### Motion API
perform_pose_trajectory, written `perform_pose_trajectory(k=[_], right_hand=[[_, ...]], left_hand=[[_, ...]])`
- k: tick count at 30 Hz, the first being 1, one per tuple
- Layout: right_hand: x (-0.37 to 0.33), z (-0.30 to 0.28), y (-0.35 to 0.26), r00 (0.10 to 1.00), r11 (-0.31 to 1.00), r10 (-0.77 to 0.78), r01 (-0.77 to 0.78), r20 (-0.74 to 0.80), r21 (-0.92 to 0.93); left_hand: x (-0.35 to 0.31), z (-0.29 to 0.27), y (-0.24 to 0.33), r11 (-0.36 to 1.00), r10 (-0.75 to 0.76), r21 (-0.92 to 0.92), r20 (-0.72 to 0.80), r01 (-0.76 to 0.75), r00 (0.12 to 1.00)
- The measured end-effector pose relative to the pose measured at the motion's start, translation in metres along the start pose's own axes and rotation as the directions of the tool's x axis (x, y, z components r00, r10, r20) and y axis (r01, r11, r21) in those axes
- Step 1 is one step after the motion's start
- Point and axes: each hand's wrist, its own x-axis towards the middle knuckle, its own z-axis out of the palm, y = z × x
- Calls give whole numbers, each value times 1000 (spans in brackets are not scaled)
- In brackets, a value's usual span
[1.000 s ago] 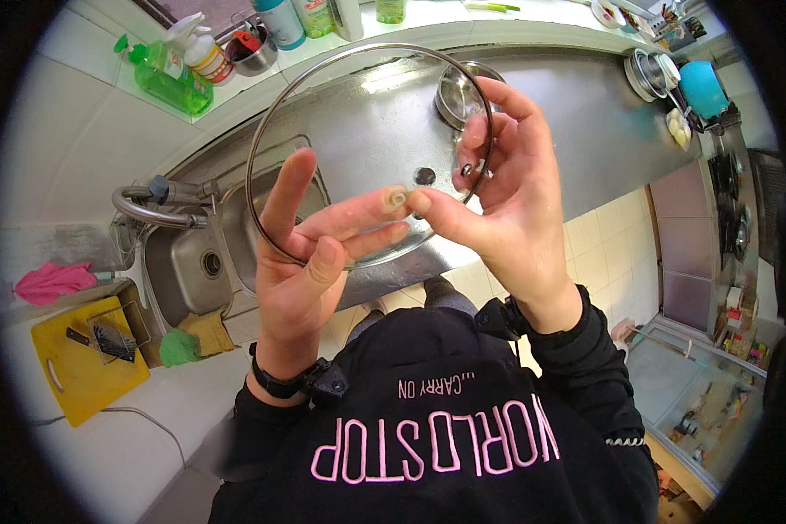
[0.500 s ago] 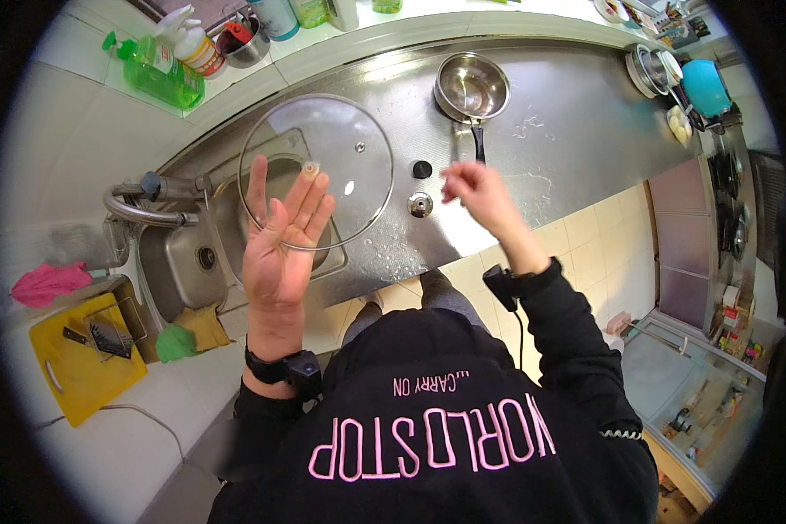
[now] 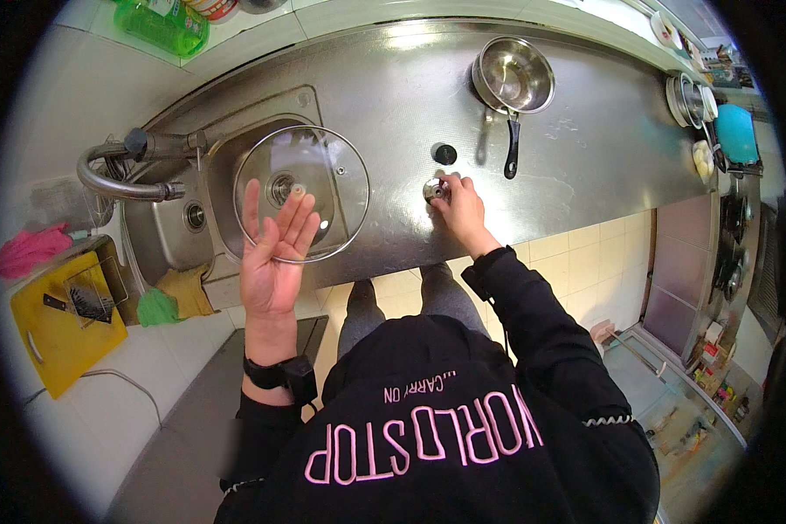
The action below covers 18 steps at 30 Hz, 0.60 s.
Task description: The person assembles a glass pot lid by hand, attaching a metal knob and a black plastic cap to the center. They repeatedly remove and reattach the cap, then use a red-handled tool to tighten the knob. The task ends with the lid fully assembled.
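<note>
My left hand (image 3: 275, 262), palm up with its fingers extended, supports a clear glass lid (image 3: 345, 196) with a metal rim over the sink. A small pale piece (image 3: 298, 191) shows at the lid's centre, by my fingertips. My right hand (image 3: 465, 214) pinches a small round metal lid-knob base (image 3: 432, 188) at the counter; the fingers cover part of it. Just beyond lies a round black knob piece (image 3: 445, 155). Farther right stands a steel saucepan (image 3: 515, 77) with a black handle pointing toward me.
The steel counter (image 3: 603, 131) runs right from the double sink (image 3: 173, 240) and its curved faucet (image 3: 127, 188). A yellow cutting board (image 3: 48, 341) with a grater lies at the left. Stacked bowls (image 3: 686, 100) and a blue container (image 3: 738, 133) stand far right.
My right hand has come down and left onto the metal knob base, closing its fingers on it. My left hand still supports the lid. The whole view has shifted.
</note>
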Motion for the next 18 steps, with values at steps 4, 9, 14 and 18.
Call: perform_pose_trajectory(k=[4, 9, 14, 18], right_hand=[[7, 5, -1, 998, 999, 37, -35, 41, -38], [12, 8, -8, 995, 993, 85, -80, 55, -89], [3, 6, -14, 999, 991, 24, -18, 39, -133], [1, 9, -9, 999, 990, 6, 1, 45, -143]], left_hand=[[-1, -8, -4, 1000, -4, -5, -34, 4, 999], [-1, -13, -9, 1000, -12, 21, -62, 13, 998], [-2, -17, -10, 1000, -23, 17, -12, 24, 1000], [-1, -21, -10, 1000, -16, 11, 9, 16, 1000]])
